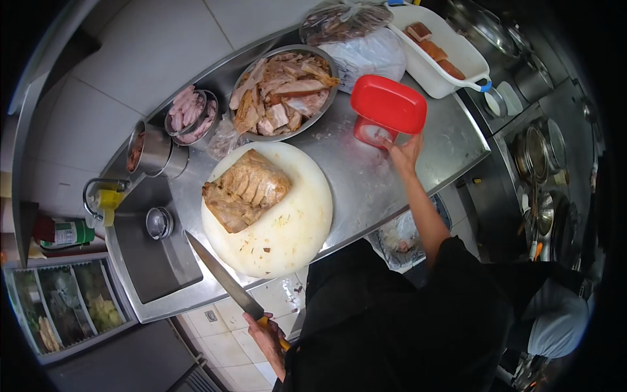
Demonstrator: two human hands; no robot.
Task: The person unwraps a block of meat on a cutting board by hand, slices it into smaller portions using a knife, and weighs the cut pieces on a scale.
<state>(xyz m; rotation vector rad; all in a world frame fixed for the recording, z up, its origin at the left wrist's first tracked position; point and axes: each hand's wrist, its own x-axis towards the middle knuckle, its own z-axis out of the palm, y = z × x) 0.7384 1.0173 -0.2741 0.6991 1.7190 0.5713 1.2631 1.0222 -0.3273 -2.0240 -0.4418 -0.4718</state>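
Note:
My left hand (264, 340) is closed round the yellow handle of a long kitchen knife (225, 282). The blade points up and left, its tip beside the round white cutting board (297, 225). On the board lies a thick slab of browned meat (248, 189) with several grooves across its top. My right hand (406, 153) grips a red plastic container (390, 104) over the steel counter. A whitish patch shows inside its lower part; what it is I cannot tell. A steel bowl (332, 108) heaped with meat pieces (287, 85) stands left of the container.
A white tub (434, 78) with browned meat blocks and plastic bags (366, 55) stand at the back. Small bowls of pale meat (189, 114) and steel pots (160, 153) sit left. The sink (153, 261) borders the board. A lined bin (408, 235) stands below the counter's edge.

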